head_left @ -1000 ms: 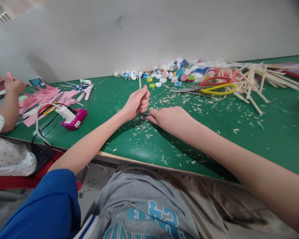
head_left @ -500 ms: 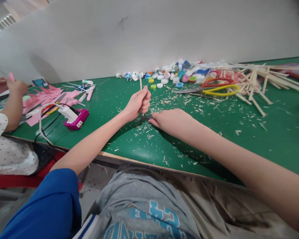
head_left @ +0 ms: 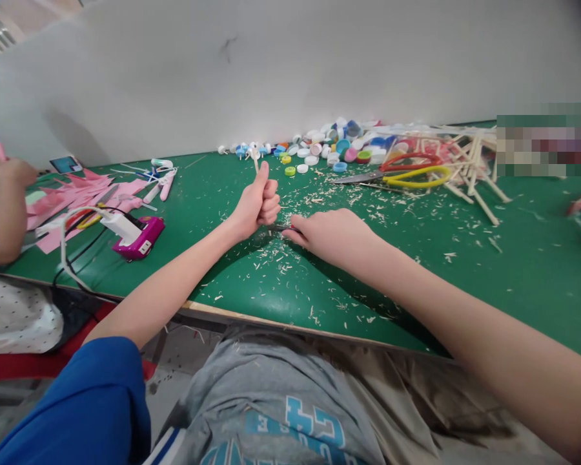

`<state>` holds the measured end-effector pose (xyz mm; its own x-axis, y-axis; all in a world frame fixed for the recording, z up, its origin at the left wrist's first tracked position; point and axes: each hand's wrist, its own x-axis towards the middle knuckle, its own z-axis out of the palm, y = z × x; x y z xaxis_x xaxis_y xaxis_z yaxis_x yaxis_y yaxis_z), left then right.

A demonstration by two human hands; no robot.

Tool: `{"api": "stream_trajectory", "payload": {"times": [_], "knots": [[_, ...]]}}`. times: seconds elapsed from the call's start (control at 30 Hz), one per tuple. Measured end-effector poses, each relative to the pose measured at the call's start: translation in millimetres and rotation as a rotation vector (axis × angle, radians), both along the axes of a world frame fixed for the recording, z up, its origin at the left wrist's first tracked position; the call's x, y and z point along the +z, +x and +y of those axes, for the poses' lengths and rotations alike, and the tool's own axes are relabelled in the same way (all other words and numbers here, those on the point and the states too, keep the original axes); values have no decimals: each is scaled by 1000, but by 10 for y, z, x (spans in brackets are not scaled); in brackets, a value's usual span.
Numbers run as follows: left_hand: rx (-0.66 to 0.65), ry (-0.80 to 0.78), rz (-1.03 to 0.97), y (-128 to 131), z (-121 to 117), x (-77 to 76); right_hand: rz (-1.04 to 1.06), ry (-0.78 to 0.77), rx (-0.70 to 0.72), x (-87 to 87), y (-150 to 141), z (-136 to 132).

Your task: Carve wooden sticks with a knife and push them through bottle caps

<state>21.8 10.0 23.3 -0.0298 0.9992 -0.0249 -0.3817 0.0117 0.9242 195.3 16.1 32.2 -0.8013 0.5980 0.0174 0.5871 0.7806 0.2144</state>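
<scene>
My left hand point(head_left: 259, 205) is closed in a fist around a thin wooden stick point(head_left: 255, 159), whose upper end pokes out above the thumb and leans slightly left. My right hand point(head_left: 332, 234) is closed on a small knife point(head_left: 281, 227); the dark blade points left, close below my left fist, and the handle is mostly covered by my fingers. Whether the blade touches the stick's lower end I cannot tell. Pale wood shavings point(head_left: 283, 258) lie scattered on the green tabletop point(head_left: 242, 284) under and around both hands.
Colourful bottle caps point(head_left: 314, 152) are heaped along the wall. Scissors with red and yellow handles point(head_left: 416, 175) lie beside a pile of wooden sticks point(head_left: 479, 161). To the left are a magenta power strip point(head_left: 140, 239), pink cut sheets point(head_left: 72, 194) and another person's hand point(head_left: 14, 169).
The view has shifted slightly, so most things sit further left. The stick in my left fist now tilts more to the left. Both hands keep their hold.
</scene>
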Motion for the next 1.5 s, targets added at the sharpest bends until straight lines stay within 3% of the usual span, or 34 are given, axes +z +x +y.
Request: {"api": "stream_trajectory", "payload": {"times": [0.5, 0.7, 1.07, 1.33, 1.5], "knots": [[-126, -19, -24, -54, -4, 5, 0, 77, 3, 10, -35, -22], [-99, -58, -56, -8, -13, 38, 1, 75, 9, 2, -15, 1], [-84, 8, 38, 18, -3, 10, 3, 81, -5, 16, 3, -6], [-5, 33, 28, 37, -33, -10, 7, 26, -6, -24, -9, 16], [11, 88, 151, 27, -6, -39, -14, -28, 2, 9, -25, 14]]}}
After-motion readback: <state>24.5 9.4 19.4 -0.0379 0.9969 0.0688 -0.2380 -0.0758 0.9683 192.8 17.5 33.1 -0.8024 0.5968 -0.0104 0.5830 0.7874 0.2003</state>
